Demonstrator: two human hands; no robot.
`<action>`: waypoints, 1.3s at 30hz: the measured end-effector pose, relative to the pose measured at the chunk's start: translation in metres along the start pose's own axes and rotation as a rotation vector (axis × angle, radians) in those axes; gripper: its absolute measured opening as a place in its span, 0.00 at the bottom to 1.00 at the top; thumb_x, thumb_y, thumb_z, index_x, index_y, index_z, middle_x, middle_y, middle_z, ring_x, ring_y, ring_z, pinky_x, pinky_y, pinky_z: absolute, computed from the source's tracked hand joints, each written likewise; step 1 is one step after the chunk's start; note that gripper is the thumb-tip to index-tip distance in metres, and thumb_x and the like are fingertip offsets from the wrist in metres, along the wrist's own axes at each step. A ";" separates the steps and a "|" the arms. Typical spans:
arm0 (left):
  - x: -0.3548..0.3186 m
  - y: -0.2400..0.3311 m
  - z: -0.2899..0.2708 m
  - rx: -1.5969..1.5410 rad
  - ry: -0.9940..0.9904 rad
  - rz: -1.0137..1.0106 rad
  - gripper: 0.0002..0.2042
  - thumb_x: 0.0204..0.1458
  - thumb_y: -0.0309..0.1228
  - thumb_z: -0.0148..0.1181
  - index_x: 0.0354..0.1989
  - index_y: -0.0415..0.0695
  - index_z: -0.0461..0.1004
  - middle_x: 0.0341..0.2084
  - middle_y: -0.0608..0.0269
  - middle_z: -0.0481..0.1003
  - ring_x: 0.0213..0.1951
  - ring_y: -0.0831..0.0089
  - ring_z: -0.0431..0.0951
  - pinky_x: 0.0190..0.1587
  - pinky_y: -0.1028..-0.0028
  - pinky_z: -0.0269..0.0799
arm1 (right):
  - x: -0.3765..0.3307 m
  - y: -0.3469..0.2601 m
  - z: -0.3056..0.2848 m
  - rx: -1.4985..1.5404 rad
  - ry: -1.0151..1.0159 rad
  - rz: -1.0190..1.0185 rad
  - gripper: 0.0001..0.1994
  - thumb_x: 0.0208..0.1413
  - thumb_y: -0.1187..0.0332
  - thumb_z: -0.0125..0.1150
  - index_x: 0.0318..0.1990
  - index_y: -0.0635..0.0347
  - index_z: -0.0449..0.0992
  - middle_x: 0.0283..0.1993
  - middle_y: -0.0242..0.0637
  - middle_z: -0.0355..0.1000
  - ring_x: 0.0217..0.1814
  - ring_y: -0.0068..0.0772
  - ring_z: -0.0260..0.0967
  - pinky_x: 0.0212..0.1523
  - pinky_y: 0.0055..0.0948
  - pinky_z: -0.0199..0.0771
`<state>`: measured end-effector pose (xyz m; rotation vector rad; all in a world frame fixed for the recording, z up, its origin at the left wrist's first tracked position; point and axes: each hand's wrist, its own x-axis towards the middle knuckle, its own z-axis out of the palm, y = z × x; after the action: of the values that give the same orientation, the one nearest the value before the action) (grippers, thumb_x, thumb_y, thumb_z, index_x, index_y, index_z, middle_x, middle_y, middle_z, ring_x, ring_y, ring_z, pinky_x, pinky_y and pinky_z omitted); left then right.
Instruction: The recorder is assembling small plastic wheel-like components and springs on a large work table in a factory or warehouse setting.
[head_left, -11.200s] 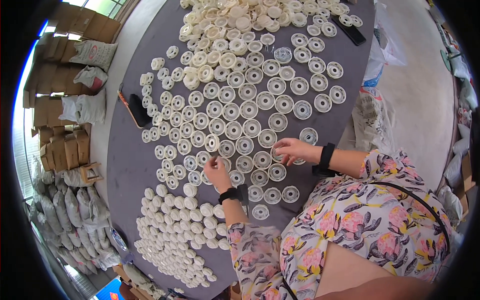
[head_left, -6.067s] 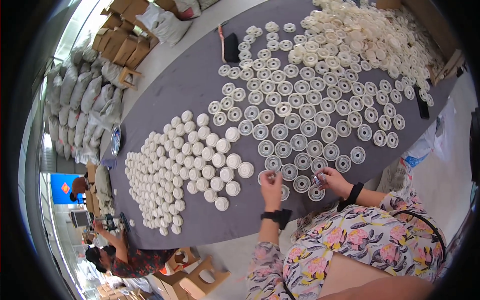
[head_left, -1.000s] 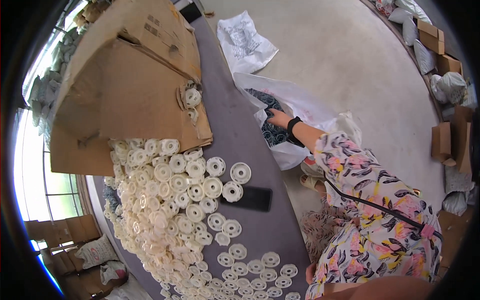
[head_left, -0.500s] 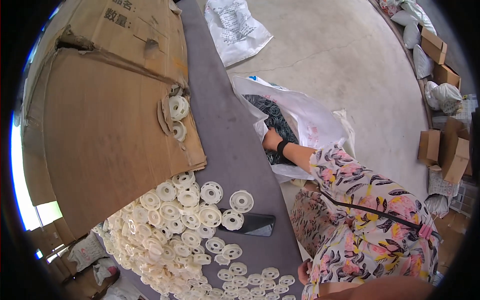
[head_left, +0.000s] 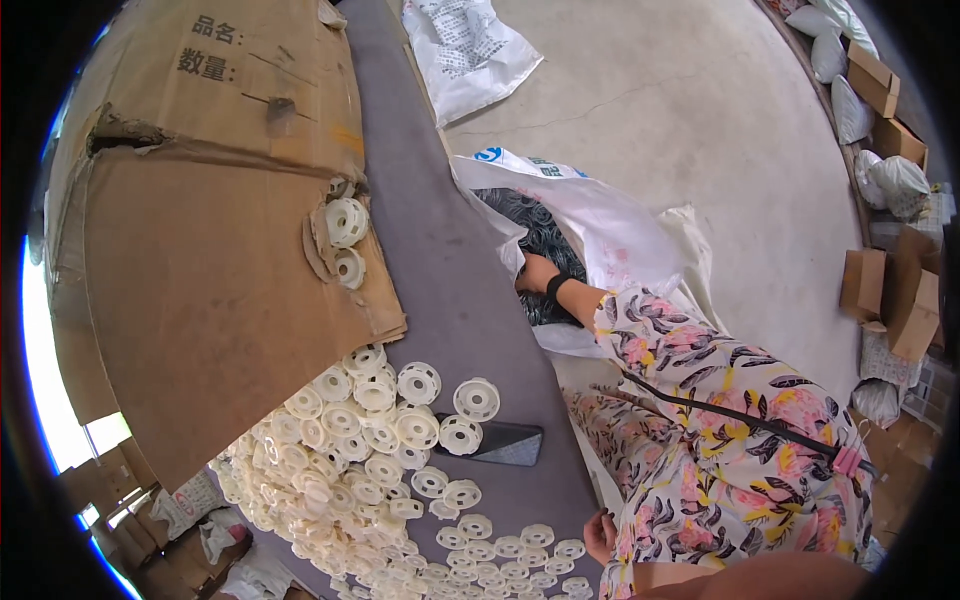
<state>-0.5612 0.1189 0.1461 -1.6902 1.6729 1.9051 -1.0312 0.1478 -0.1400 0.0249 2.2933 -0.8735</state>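
My right hand (head_left: 538, 272), with a black band on its wrist, reaches into an open white woven sack (head_left: 625, 240) beside the table. Dark, thin rings (head_left: 540, 235) fill the sack. The hand's fingertips are hidden among the rings and behind the sack's near rim. Low by the table edge, my left hand (head_left: 600, 535) is partly covered by the flowered clothing; its fingers look curled, and what they hold, if anything, cannot be made out. Nearest to it on the table lie several cream plastic ring-shaped parts (head_left: 535, 536), spread from a large heap (head_left: 315, 480).
A large cardboard box (head_left: 200, 290) with a torn side stands over the heap, two ring parts showing through its hole. A dark phone (head_left: 508, 444) lies on the grey tabletop (head_left: 455, 270). Another white sack (head_left: 470, 55) is on the floor; cartons (head_left: 905, 290) line the far right.
The whole view has shifted slightly. My right hand stays inside the sack, a little deeper against its near rim. My left hand shows somewhat more beside the table edge.
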 end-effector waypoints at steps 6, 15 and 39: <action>0.016 -0.028 -0.014 0.078 -0.059 0.032 0.06 0.52 0.24 0.54 0.36 0.36 0.72 0.27 0.60 0.75 0.29 0.77 0.75 0.33 0.81 0.69 | -0.050 0.002 -0.068 0.514 -0.031 0.165 0.34 0.30 0.65 0.68 0.49 0.70 0.66 0.28 0.41 0.70 0.18 0.30 0.67 0.18 0.30 0.70; 0.015 0.005 -0.018 0.166 -0.021 0.142 0.06 0.52 0.26 0.54 0.36 0.38 0.72 0.29 0.62 0.73 0.29 0.77 0.72 0.33 0.79 0.68 | -0.125 -0.039 -0.115 1.119 -0.235 0.388 0.20 0.41 0.67 0.66 0.42 0.54 0.66 0.29 0.25 0.66 0.26 0.16 0.64 0.21 0.19 0.65; 0.032 0.029 -0.053 -0.227 -0.135 0.469 0.27 0.49 0.20 0.54 0.59 0.39 0.52 0.51 0.57 0.64 0.46 0.69 0.70 0.47 0.71 0.68 | -0.309 -0.089 -0.040 0.618 -0.633 -0.159 0.20 0.40 0.71 0.64 0.44 0.56 0.69 0.35 0.28 0.68 0.24 0.15 0.63 0.19 0.15 0.62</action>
<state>-0.5592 0.0509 0.1521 -1.2669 1.9961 2.4315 -0.8376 0.1677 0.1192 -0.1446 1.3998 -1.4084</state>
